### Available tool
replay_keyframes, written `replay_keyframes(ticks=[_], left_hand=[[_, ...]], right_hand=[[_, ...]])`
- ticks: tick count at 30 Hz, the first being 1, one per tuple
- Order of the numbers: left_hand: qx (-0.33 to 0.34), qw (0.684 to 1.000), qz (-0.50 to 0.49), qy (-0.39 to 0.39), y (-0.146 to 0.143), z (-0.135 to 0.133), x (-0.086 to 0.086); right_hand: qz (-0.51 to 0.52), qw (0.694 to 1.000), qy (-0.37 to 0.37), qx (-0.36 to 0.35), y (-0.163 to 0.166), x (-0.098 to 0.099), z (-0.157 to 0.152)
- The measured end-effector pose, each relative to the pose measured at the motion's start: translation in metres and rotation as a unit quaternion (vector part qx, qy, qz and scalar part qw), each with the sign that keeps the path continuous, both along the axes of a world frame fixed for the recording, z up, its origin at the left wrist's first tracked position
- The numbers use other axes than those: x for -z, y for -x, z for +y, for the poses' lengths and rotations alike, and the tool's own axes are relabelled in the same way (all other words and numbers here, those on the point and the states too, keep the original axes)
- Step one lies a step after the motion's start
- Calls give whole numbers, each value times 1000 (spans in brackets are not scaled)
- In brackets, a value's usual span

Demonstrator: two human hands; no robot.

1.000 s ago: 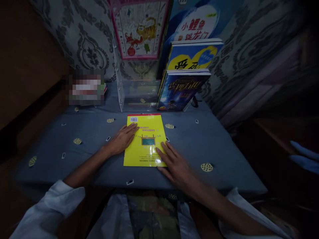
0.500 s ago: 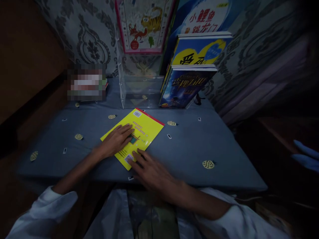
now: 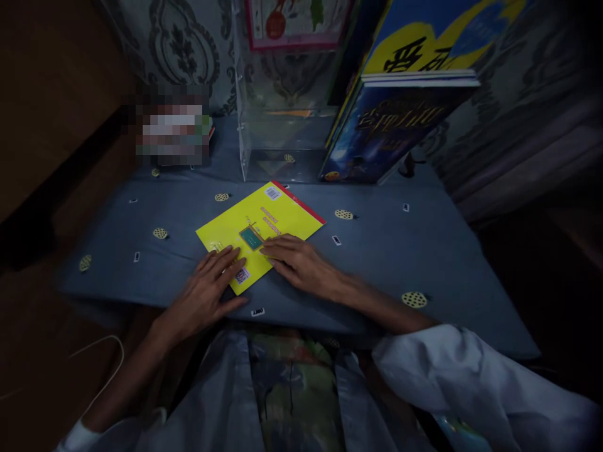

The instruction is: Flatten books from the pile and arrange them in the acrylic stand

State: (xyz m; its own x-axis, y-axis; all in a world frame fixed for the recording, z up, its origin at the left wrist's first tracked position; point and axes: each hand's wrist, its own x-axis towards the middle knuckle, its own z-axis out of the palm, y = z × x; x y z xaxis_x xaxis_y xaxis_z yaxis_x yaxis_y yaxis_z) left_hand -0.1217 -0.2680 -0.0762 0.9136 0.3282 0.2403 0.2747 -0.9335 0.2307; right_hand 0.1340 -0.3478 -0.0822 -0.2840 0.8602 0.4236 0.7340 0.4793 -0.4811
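Observation:
A thin yellow book (image 3: pixel 292 216) with a red spine lies at a slant on the table, its barcode and small green chalkboard picture facing up. My left hand (image 3: pixel 207 289) rests on the book's near left corner, fingers spread and thumb out over the tablecloth. From the other side, my right hand (image 3: pixel 306 263) reaches over the near right edge with its fingers stretched onto the cover by the chalkboard picture. Its thumb is hard to make out.
Behind the book stands a clear acrylic rack (image 3: pixel 264 164), with a dark blue book (image 3: pixel 377 132) and other picture books upright at its right. A blurred-out stack (image 3: pixel 174 135) sits at the back left. The table has a blue-grey cloth (image 3: pixel 452 251) with pineapple prints.
My left hand has slid from the book's middle to its near left corner. My right hand has moved up from the near corner to the right edge. The view has tilted down.

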Motion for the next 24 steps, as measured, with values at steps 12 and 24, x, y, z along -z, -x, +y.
replay_keyframes(ticks=[12, 24], left_hand=[[12, 999, -20, -49, -1, -12, -16], [-82, 996, -22, -26, -7, -23, -16]], right_hand=[[15, 999, 18, -22, 9, 19, 1], [-115, 981, 72, 142, -38, 10, 13]])
